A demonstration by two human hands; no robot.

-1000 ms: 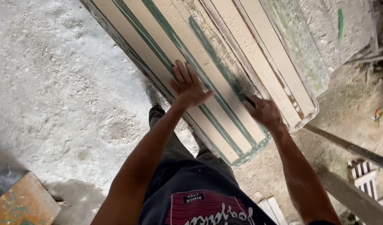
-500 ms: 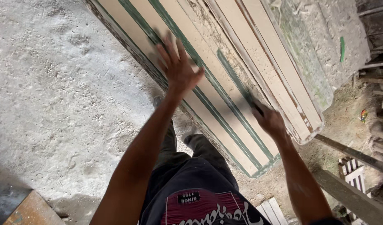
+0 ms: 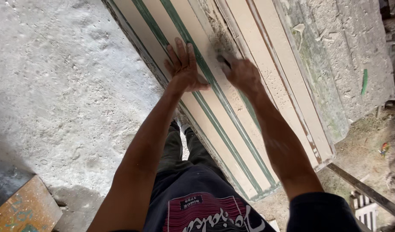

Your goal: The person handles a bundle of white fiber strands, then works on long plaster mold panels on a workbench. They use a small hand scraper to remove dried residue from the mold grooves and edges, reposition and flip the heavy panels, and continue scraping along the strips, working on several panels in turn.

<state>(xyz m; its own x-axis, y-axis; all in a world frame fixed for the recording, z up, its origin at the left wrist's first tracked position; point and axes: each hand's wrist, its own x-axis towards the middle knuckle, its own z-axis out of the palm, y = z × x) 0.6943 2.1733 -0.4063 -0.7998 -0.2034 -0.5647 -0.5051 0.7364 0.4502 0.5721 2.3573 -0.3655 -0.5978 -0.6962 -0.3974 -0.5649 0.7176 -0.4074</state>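
head view: panel point(image 3: 232, 116), cream with green grooves, runs 11 to 5 o'clock over dusty floor point(image 3: 64, 86).
left hand point(image 3: 184, 68): flat, fingers spread, pressing on panel.
right hand point(image 3: 240, 73): closed on small dark tool point(image 3: 222, 60), kind unclear, at 1 o'clock of left.
handling: likely stiff, long, heavyish, dusty-slick; grip long edges.

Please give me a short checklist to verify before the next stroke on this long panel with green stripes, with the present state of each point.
1. Left hand lies flat on the panel, steadying it: ok.
2. Right hand presses on the panel's rough middle strip: ok.
3. What the right hand grips: cannot tell, blurred.
4. Hands apart, not crossing: ok.
5. Panel's near end has support: cannot tell.
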